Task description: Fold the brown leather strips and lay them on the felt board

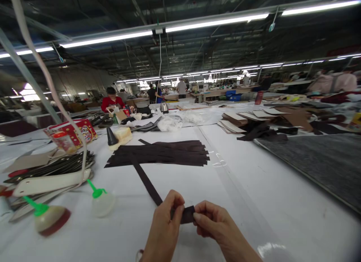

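A long dark brown strip [146, 182], which looks like leather or fabric, runs from the pile toward me. Its near end is pinched between thumb and fingers of my left hand [167, 225]. The fingertips of my right hand [212, 223] grip the very tip of the same strip, a short way to the right. Between both hands a short flat piece of it shows. Beyond them lies a pile of similar dark strips [166, 153], laid side by side on the white table [242, 202].
Two squeeze bottles with green nozzles, one clear [103, 202] and one with dark red liquid [52, 218], stand at left. Behind them are stacked straps [53, 181] and a black cone [112, 136]. A grey sheet [316, 164] and cut pieces [239, 119] lie right. A person in red [112, 101] sits far off.
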